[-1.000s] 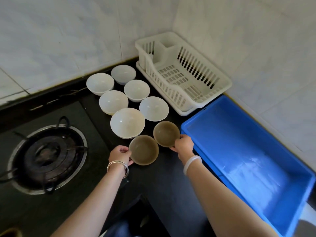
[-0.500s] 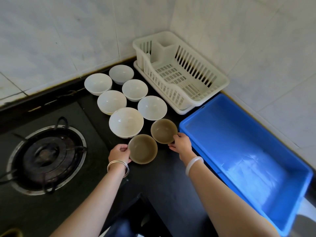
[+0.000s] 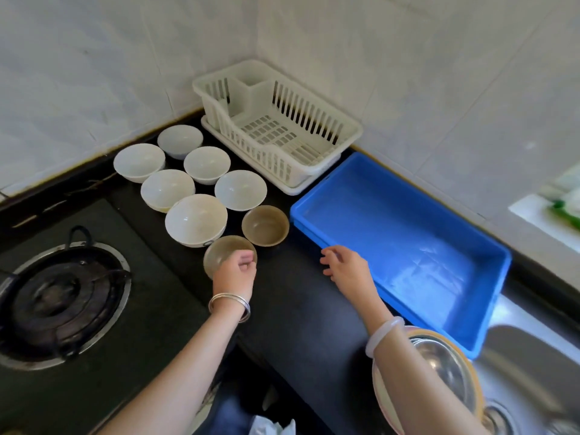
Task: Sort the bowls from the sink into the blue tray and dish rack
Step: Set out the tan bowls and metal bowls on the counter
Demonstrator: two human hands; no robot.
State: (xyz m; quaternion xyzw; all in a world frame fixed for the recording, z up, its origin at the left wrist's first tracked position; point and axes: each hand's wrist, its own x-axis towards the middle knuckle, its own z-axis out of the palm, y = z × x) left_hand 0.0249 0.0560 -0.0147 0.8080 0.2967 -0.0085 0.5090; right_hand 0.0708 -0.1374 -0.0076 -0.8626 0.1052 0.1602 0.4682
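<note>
Gas burner [image 3: 59,296]: far left of the frame, a dark ring set in the black hob.
Table [image 3: 298,309]: black top running from the hob across to the sink.
White bowls [image 3: 196,219]: six, upright, clustered in two loose rows at centre left, between the burner and the dish rack; the nearest one is the largest.
Near brown bowl [image 3: 224,249]: upright on the table at the low end of the cluster, just beside the largest white bowl; its near rim is hidden under the left hand.
Left hand [image 3: 233,274]: over the near edge of that bowl, fingers curled, thumb by the rim. I cannot tell whether the fingers pinch the rim or only hang above it. Silver bangles [image 3: 229,304] circle the wrist.
Far brown bowl [image 3: 265,226]: upright, free of both hands, up and right of the near one, close to the blue tray's left corner.
Dish rack [image 3: 276,158]: white plastic, upper centre in the wall corner, nothing in it.
Right hand [image 3: 346,268]: fingers loose and spread, holding nothing, above the table just beside the tray's near-left rim. A pale bangle [image 3: 384,335] sits on the wrist.
Blue tray [image 3: 392,233]: right of centre, just beside the rack, nothing in it.
Stacked bowls [image 3: 445,372]: lower right, a metal one on top, partly behind the right forearm.
Sink [image 3: 527,356]: steel, lower right corner, beside the tray's near end.
</note>
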